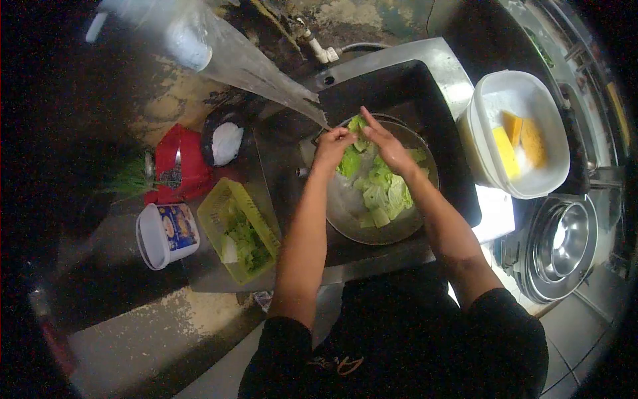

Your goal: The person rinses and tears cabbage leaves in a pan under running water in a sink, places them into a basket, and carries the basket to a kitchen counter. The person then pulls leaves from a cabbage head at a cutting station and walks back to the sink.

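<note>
Sleeved arms [304, 246] reach forward, left hand [334, 147] curled, right hand [391, 151] opened, at greens [357, 132].

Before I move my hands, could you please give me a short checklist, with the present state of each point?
1. Left hand and right hand over the basin: ok.
2. Leafy piece between the hands: ok.
3. Firm grip on that piece: cannot tell.
4. Basin inside the sink: ok.
5. All greens in the basin: not ok, some lie in the yellow-green basket.
6. Sponges kept apart, in the white container: ok.
</note>
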{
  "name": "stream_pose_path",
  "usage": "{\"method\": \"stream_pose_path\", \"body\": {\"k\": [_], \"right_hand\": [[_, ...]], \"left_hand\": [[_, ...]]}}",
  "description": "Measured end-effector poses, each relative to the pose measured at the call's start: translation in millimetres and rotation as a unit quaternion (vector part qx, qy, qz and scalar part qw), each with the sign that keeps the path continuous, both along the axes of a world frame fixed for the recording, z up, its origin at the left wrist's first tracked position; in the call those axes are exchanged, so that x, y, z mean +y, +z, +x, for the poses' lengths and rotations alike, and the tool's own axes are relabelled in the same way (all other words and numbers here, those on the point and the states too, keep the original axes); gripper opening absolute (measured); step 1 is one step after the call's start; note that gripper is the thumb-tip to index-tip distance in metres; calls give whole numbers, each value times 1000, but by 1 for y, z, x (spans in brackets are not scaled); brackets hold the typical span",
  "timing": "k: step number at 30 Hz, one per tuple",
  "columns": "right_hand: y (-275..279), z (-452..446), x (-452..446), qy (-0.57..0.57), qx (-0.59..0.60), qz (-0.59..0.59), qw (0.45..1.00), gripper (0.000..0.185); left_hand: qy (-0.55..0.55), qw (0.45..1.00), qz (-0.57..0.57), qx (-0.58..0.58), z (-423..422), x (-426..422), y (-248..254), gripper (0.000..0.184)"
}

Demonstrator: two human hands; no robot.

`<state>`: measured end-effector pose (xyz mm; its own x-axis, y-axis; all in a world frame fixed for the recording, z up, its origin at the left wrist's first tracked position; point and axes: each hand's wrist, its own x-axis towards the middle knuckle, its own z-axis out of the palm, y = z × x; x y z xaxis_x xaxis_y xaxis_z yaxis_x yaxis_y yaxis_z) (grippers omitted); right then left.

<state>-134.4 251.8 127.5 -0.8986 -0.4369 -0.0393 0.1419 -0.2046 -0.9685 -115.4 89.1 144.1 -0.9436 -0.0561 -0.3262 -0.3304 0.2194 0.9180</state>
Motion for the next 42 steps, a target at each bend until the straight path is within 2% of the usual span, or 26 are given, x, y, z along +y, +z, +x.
{"method": "stream_pose_path", "body": {"k": [2, 5, 6, 9, 11, 12, 14, 15, 16, 17, 18, 20, 21, 23, 25, 27, 29, 30, 32, 33, 34, 35, 37, 39, 40, 42], "right_hand": [[1, -1, 0, -24, 22, 17, 999, 66], [2, 1, 0, 39, -124, -62, 990, 62], [2, 1, -2, 25, -128, -89, 987, 60], [1, 0, -9, -7, -150, -139, 979, 52], [-1, -3, -13, -21, -174, -132, 976, 45], [-10, -6, -18, 22, -157, -83, 984, 40], [-40, -13, -36, 111, -125, 13, 986, 32], [-44, -16, -47, 119, 76, 177, 974, 22], [-43, -24, -57, 148, 35, 103, 983, 22], [-43, -35, -66, 175, -6, 29, 984, 22], [-44, -43, -71, 202, -50, -43, 977, 23], [-22, -50, -63, 235, -102, -42, 966, 30], [-16, -53, -61, 252, -129, -41, 958, 34], [-88, -56, -48, 207, 89, 207, 952, 45], [-207, -35, -25, 109, 306, 448, 833, 56], [-208, 29, -26, 76, 400, 627, 664, 59], [-177, 63, -39, 207, 345, 633, 661, 54], [-195, 57, -41, 293, 288, 562, 718, 52], [-212, 38, -29, 294, 210, 514, 778, 48], [-215, 23, -16, 212, 196, 544, 788, 46], [-210, 13, -8, 127, 182, 569, 792, 45], [-172, 30, -14, -78, 365, 623, 688, 38], [-164, 29, -23, 165, 341, 585, 717, 33], [-129, 17, -25, 222, 252, 451, 827, 24], [-111, 12, -27, 249, 197, 381, 868, 20], [-86, -7, -24, 212, -54, 188, 957, 16]], "left_hand": [[10, 999, 52, -9, -1, -7, -12, 12], [59, 986, 152, 20, 2, -13, -20, 10], [79, 978, 189, 36, 4, -13, -18, 9], [86, 984, 158, 19, 11, -18, -7, 10], [55, 995, 58, 67, 24, -21, 23, 12], [40, 995, 8, 90, 33, -23, 39, 13], [111, 973, -117, 164, 61, -40, 67, 17], [132, 972, -116, 157, 77, -52, 82, 18], [153, 970, -114, 150, 95, -71, 96, 19], [189, 924, -307, 127, 121, -117, 73, 21], [182, 868, -421, 191, 144, -128, 86, 22], [187, 858, -459, 133, 180, -144, 120, 26], [188, 884, -425, 58, 196, -157, 121, 29], [178, 896, -403, -49, 233, -185, 106, 34], [168, 862, -473, -71, 254, -186, 96, 38], [172, 803, -570, -29, 261, -173, 94, 41], [196, 752, -626, 66, 268, -176, 79, 43], [209, 756, -613, 94, 263, -173, 79, 43], [230, 790, -556, 119, 238, -148, 92, 44], [240, 818, -510, 115, 223, -135, 98, 44], [214, 853, -472, 62, 225, -141, 62, 42], [193, 894, -403, 46, 216, -127, 57, 39], [161, 960, -226, 40, 179, -71, 74, 35], [105, 987, -113, 49, 155, -60, 20, 34], [81, 988, -125, 35, 146, -61, -27, 36], [122, 992, -3, -11, 121, -45, -69, 41]]}}
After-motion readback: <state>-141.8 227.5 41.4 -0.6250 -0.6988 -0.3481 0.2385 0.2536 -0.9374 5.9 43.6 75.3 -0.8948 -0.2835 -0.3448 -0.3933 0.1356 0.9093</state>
